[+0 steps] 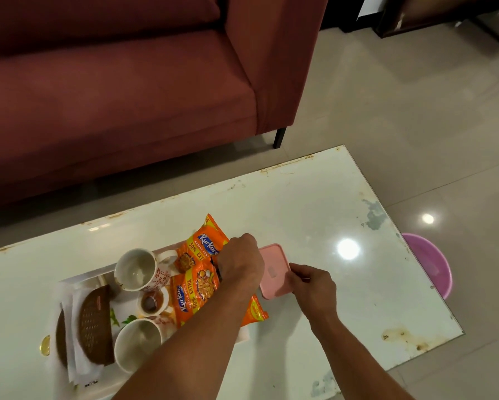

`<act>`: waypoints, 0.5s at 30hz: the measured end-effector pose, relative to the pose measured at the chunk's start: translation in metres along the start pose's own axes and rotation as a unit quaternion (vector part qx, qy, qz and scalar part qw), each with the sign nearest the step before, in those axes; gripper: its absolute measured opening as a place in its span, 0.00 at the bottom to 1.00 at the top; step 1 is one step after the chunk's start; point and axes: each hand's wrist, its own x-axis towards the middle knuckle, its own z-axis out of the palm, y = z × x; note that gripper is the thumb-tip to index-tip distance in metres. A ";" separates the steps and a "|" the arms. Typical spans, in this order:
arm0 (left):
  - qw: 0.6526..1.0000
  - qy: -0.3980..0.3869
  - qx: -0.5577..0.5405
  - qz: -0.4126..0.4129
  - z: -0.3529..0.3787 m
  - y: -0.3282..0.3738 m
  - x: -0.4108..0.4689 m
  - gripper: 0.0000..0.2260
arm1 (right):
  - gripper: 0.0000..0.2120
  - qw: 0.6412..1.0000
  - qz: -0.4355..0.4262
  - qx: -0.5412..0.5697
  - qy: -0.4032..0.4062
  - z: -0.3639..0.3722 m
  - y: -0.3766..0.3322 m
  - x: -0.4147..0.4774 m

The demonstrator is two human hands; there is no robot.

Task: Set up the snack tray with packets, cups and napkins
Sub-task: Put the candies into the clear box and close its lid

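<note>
Two glossy orange foil snack packets lie on the white rectangular tray point(77, 280), which sits toward the near left corner of the glossy white surface point(314, 215); the farther packet point(200, 246) reads "Kurkure", "MASALA MUNCH" and "50% EXT", the nearer packet point(194, 293) "Kurkure" and "50% EXTRA". The left hand point(241, 262) rests over both packets, fingers curled down, so whether its grip is closed on anything I cannot tell. The right hand point(311, 287) pinches the near right edge of a flat pink plastic lid with rounded corners point(274, 269), lying just beside the tray's right edge. Also on the tray: two white ceramic mugs, one with a red pattern point(137, 269), one plain point(138, 343), a small brown-stained cup point(151, 303), perforated brown half-round coasters point(93, 327) and white paper napkins point(79, 368).
</note>
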 end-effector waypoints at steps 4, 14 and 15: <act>0.999 0.004 -0.005 0.033 0.002 0.002 0.000 0.14 | 0.13 0.999 -0.034 -0.033 0.006 0.002 0.002 -0.005; 0.998 0.005 -0.022 0.062 0.004 -0.001 0.005 0.13 | 0.14 0.997 -0.043 -0.045 0.040 0.009 0.000 -0.014; 0.998 0.004 -0.027 0.062 0.004 -0.002 0.006 0.14 | 0.14 0.997 -0.045 -0.050 0.038 0.009 -0.001 -0.013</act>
